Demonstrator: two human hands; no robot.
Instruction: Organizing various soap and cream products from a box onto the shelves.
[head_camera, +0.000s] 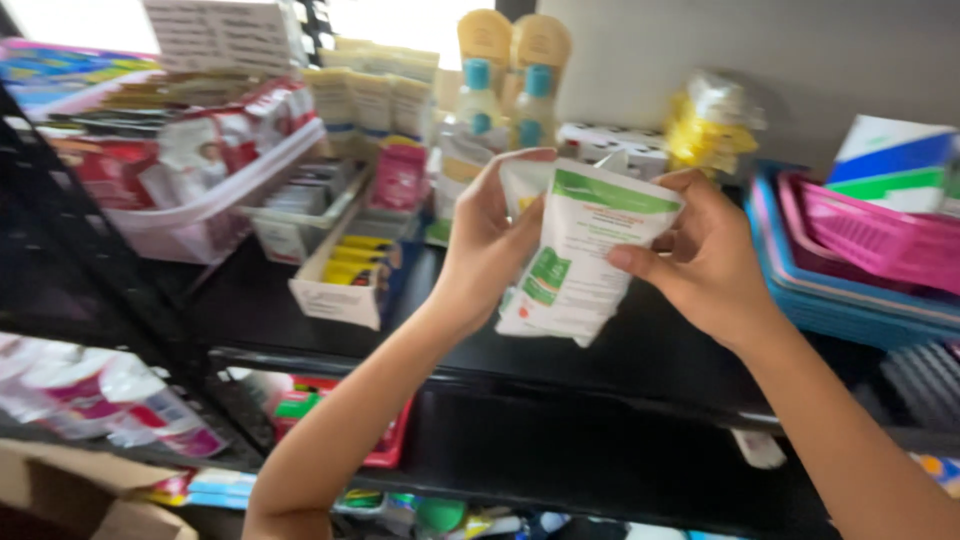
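Scanning from the left, I see a black shelf (300, 300) crowded with stock: a white tray (215, 205) of red-and-white packets, then a cardboard display box (340, 290) with small yellow items, and two pale bottles with blue caps (505, 95) against the grey wall behind. My left hand (485, 245) has its fingers curled around the left edge of a white pouch with green panels (585, 255), held upright above the shelf's front edge; my right hand (705, 260) pinches its right side, thumb across the front. Stacked pink and blue baskets (850, 260) sit far right. Motion blur smears everything, and the lower shelf's contents are too dark and cut off to identify.
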